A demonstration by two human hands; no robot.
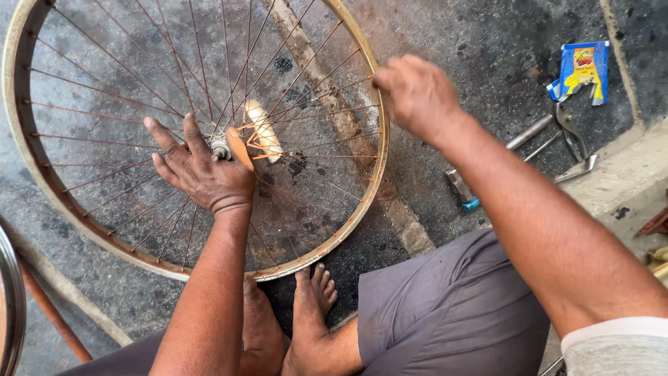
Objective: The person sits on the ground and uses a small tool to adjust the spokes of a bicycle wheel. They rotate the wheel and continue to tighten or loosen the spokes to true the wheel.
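rusty steel is most of what shows here: a bare bicycle wheel (195,136), no tyre on it, lies nearly flat on the dark stained floor (487,63) in front of the seated person, its near edge just beside the bare feet (292,324). the left hand (202,170) rests spread on the spokes (104,118) beside the hub (221,148), fingers wide and pressing flat, gripping nothing. the right hand (416,94) is closed in a narrow pinch at the far right of the rim (381,150); whether it holds a spoke end, a nipple or a small tool i cannot tell.

the wheel looks light but stiff at the rim, and the thin spokes would likely bend or twang under a hard push, so the rim and the hub seem the safer places to take hold. rust probably makes the metal rough, not slippery.

to the right, well apart from the wheel, lie a hammer (487,163) with a blue-tipped handle, a pair of pliers (574,139) and a small blue and yellow packet (583,69). another wheel's edge (10,306) shows at the lower left.
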